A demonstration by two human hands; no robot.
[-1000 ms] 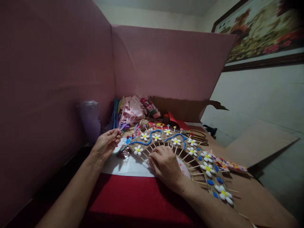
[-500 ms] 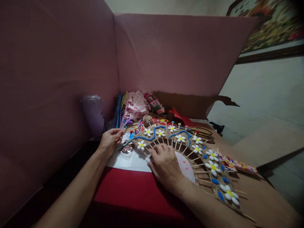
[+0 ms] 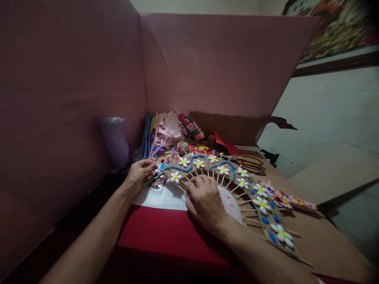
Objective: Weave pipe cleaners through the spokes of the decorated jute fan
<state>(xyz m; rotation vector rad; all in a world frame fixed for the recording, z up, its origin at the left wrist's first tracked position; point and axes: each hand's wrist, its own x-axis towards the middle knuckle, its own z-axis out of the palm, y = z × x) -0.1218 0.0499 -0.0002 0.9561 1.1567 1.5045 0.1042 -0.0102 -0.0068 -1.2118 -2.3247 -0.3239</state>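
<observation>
A twine-wrapped arch point(image 3: 192, 163) with wooden sticks lies in front of me, decorated with white daisies, blue wavy lines and blue ovals. At its left end, my left hand point(image 3: 140, 175) is closed in a pinch; whatever is between the fingertips is too small to make out. A teal fuzzy strand point(image 3: 152, 179) runs from the arch's end under that hand. My right hand point(image 3: 207, 203) has its fingers curled over the sticks on the inner side, gripping the arch there. Beside that hand is a pale inner panel with pink dots point(image 3: 231, 203).
Scissors point(image 3: 251, 163), a twine ball point(image 3: 182, 148), pink crumpled paper point(image 3: 168, 128) and fuzzy stems point(image 3: 146, 136) lie behind the arch. A purple wrapped roll point(image 3: 115, 142) stands left. Patterned strips point(image 3: 293, 199) rest on cardboard point(image 3: 319, 240) at right. Pink panels point(image 3: 225, 67) rise behind.
My left hand has moved slightly right, closer to the arch's left end. The right hand keeps its place on the inner sticks. The view has shifted a little.
</observation>
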